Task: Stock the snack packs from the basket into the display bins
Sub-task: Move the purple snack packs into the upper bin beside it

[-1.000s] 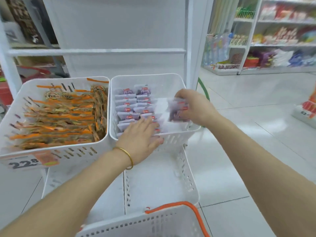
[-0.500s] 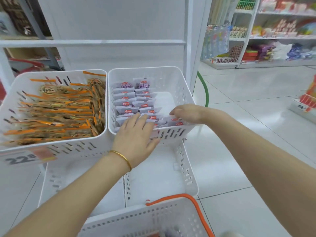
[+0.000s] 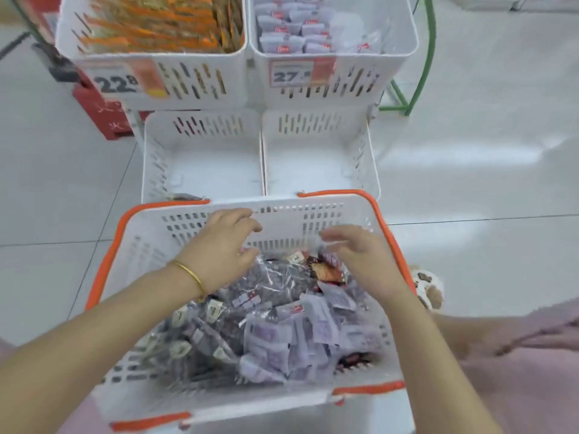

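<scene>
Both hands hang over the white, orange-rimmed basket (image 3: 147,245), near its far wall. The left hand (image 3: 222,245) has its fingers loosely spread and slightly bent, and nothing is held between them. Its thumb lies just beside the crinkled wrap of the dark clear packs (image 3: 275,285), but whether it touches the wrap cannot be told. A gold bracelet (image 3: 189,274) circles that wrist.

The right hand (image 3: 360,256) is just beside the left, with a small gap between their fingertips. Its fingers reach out almost straight towards the left hand and are blurred. No pack shows in its hold.

Directly under both palms and back towards the wrists, the snack packs fill the basket. Dark clear ones lie below the left forearm, and lilac packs (image 3: 297,333) are heaped below the right forearm. A few red-brown packs (image 3: 326,272) lie just under the right hand's fingers.

Beyond the fingertips, past the basket's far wall, stand 2 lower white bins (image 3: 203,170) side by side. Further out from the hands, 2 upper bins sit above those. The one ahead of the left hand (image 3: 194,101) holds orange packs (image 3: 150,23) and carries a price tag (image 3: 116,83) reading 22.8. The one ahead of the right hand (image 3: 398,48) holds rows of lilac packs and carries a tag (image 3: 291,75) starting with 27. A green tube frame (image 3: 423,64) stands out beyond the right hand, beside that bin.
</scene>
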The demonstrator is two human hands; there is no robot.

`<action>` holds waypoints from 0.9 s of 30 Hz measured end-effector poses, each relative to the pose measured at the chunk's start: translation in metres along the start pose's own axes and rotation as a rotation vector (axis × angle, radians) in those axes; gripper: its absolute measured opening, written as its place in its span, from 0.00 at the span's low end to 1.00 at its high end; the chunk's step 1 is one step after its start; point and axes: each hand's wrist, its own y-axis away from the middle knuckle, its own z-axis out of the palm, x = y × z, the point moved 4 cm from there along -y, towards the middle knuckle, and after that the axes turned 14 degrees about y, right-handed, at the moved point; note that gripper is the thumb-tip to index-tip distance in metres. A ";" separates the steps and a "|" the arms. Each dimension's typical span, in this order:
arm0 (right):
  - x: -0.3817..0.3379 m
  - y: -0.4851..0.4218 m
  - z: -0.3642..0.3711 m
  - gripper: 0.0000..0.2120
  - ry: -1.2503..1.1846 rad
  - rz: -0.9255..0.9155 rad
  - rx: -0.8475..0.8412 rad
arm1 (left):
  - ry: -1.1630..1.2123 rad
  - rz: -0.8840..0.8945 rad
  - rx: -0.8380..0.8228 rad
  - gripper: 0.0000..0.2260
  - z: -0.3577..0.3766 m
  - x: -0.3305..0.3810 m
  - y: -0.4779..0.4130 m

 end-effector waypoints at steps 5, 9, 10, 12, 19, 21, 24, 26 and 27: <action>0.054 0.029 0.063 0.31 0.439 0.140 -0.495 | 0.047 -0.093 -0.077 0.16 0.031 -0.008 0.023; 0.067 0.037 0.086 0.38 0.620 0.268 -0.605 | 0.062 -0.069 -0.085 0.17 0.043 0.002 0.035; 0.072 0.038 0.089 0.36 0.652 0.300 -0.581 | 0.067 -0.058 -0.084 0.17 0.044 0.004 0.037; 0.081 0.037 0.091 0.31 0.718 0.353 -0.522 | 0.081 -0.049 -0.084 0.17 0.044 0.006 0.039; 0.096 0.028 0.088 0.21 0.781 0.390 -0.379 | 0.103 -0.043 -0.090 0.16 0.046 0.013 0.036; 0.096 0.027 0.082 0.18 0.744 0.370 -0.309 | 0.107 -0.041 -0.102 0.15 0.049 0.013 0.035; 0.087 0.024 0.063 0.13 0.600 0.342 -0.184 | 0.122 -0.032 -0.108 0.15 0.050 0.016 0.033; 0.073 0.023 0.049 0.10 0.473 0.295 -0.150 | 0.170 -0.024 -0.114 0.16 0.051 0.019 0.031; 0.063 0.024 0.043 0.10 0.417 0.274 -0.149 | 0.202 -0.031 -0.124 0.17 0.052 0.021 0.030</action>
